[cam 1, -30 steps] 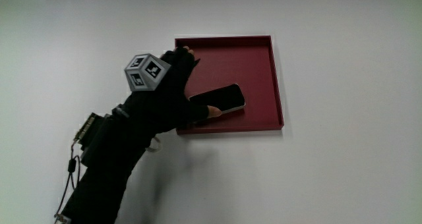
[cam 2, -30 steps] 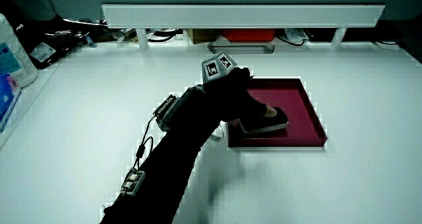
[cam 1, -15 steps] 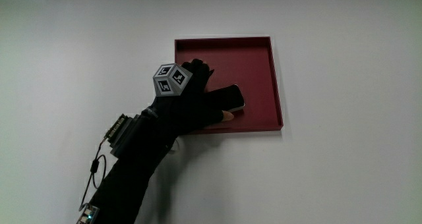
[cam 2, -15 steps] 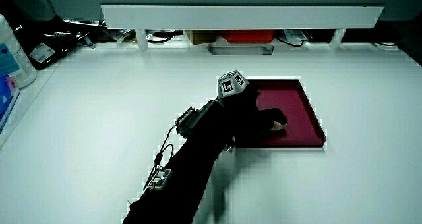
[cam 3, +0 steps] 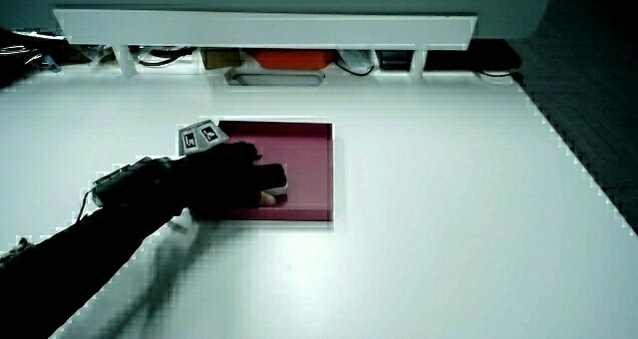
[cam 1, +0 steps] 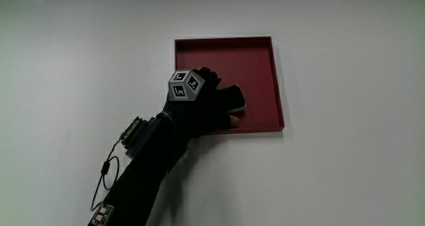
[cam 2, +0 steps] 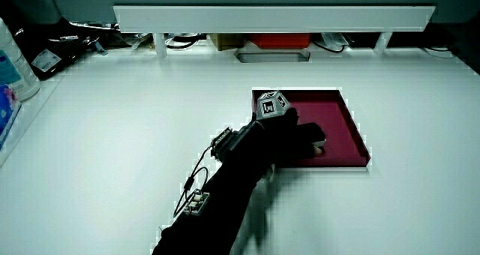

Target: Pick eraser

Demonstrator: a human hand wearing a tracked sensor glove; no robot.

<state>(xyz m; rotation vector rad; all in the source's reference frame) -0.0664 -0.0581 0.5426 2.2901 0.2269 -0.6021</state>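
The hand (cam 1: 202,106) is settling lower onto the dark, phone-like slab (cam 1: 234,97) lying in the red tray (cam 1: 262,53) on the counter (cam 1: 345,119). Half a second ago more of the slab showed past the fingers; now only its end is peeking out from under them. The fingers are draping over it, thumb tip showing at the edge nearer the person, but whether they are gripping it I cannot tell. Nothing recognisable as an eraser shows; this slab under the hand is the only thing in the tray, so the pick is probably just beginning.
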